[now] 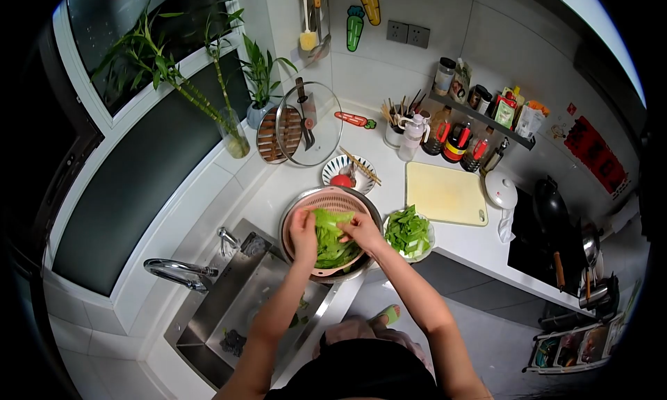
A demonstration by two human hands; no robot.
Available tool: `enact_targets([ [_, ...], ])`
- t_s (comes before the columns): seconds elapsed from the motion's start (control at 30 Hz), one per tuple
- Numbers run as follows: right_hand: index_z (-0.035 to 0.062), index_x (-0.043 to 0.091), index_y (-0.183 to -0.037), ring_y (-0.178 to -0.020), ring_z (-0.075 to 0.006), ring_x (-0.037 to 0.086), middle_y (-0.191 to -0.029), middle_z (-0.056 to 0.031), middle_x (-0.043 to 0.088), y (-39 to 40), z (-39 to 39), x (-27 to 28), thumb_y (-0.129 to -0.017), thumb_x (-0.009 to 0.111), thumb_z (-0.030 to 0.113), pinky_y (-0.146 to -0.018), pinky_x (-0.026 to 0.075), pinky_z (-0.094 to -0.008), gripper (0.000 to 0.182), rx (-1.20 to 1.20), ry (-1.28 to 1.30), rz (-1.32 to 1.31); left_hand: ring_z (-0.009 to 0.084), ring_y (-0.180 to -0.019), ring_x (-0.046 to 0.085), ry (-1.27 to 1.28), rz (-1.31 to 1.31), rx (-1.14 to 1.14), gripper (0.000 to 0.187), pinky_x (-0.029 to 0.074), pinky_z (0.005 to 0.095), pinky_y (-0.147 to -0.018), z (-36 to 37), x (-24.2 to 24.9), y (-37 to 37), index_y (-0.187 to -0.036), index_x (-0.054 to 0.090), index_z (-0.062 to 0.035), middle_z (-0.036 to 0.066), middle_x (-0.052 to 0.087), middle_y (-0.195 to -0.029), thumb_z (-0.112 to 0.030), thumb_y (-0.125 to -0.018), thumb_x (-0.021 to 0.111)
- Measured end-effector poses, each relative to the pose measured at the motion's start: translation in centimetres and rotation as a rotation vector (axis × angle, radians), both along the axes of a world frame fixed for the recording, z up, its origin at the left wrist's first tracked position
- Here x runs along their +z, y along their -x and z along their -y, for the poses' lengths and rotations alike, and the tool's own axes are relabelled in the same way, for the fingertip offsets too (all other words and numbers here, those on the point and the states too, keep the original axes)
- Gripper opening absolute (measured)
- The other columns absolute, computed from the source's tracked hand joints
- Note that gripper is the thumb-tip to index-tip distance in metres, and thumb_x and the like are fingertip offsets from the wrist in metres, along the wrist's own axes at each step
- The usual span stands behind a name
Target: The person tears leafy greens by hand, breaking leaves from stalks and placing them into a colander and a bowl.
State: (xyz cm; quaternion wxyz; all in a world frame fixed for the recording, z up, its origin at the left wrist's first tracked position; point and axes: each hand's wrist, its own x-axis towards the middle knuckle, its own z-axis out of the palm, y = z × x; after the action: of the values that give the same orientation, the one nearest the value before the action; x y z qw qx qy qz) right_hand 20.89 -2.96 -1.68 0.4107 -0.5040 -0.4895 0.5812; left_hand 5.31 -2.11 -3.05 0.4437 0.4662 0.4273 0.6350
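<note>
Both hands are over a pink colander [342, 201] that sits in a metal bowl [376, 217] at the counter corner. A lettuce leaf [325, 223] is stretched between them, with my left hand [303, 232] pinching its left side. My right hand [363, 231] grips the leaf's right side, fingers curled in. More lettuce [333, 254] lies in the colander beneath. Close to my right wrist, a plate holds cut greens [408, 232]. Behind the bowl is a patterned dish [333, 165] with a tomato [342, 181] and chopsticks [361, 167].
A steel sink [208, 330] with a faucet [177, 269] lies to the left, with scraps in it. A cutting board [445, 194] rests on the counter, right of the dish. Sauce bottles [456, 142] stand by the wall. A wok [550, 209] sits on the stove at far right.
</note>
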Motion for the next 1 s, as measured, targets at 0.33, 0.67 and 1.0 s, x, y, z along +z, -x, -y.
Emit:
enact_targets([
  [0.33, -0.001, 0.064, -0.101, -0.064, -0.0129, 0.064, -0.079, -0.0065, 0.064, -2.8, -0.2, -5.5, -0.085, 0.053, -0.002, -0.058, 0.054, -0.0242, 0.019, -0.076, 0.068, 0.277, 0.0275, -0.111, 0.053, 0.063, -0.488, -0.062, 0.023, 0.036, 0.0329, -0.101, -1.0, -4.6, 5.8, -0.106, 0.064, 0.0012, 0.017, 0.059, -0.115, -0.01, -0.088, 0.056],
  [0.67, 0.0019, 0.062, -0.096, -0.06, -0.0064, 0.055, -0.07, 0.0007, 0.059, -3.6, 0.9, -0.1, -0.085, 0.064, 0.011, -0.051, 0.043, -0.0199, 0.015, 0.054, -0.016, 0.029, 0.0142, -0.103, 0.057, 0.475, -0.015, -0.583, 0.039, 0.044, 0.0275, -0.091, -0.9, -0.6, 3.1, -0.124, 0.052, -0.0017, 0.004, 0.06, -0.111, -0.027, -0.095, 0.052],
  [1.0, 0.0031, 0.063, -0.083, -0.072, -0.0119, 0.055, -0.076, -0.0036, 0.061, -6.9, 3.0, 1.6, -0.08, 0.069, 0.013, -0.07, 0.046, -0.0265, 0.012, -0.116, -0.259, 0.41, 0.0145, -0.103, 0.058, 0.562, 0.15, -0.566, 0.03, 0.048, 0.0333, -0.086, -0.9, 0.2, 3.5, -0.117, 0.057, -0.0049, 0.004, 0.06, -0.112, -0.022, -0.093, 0.055],
])
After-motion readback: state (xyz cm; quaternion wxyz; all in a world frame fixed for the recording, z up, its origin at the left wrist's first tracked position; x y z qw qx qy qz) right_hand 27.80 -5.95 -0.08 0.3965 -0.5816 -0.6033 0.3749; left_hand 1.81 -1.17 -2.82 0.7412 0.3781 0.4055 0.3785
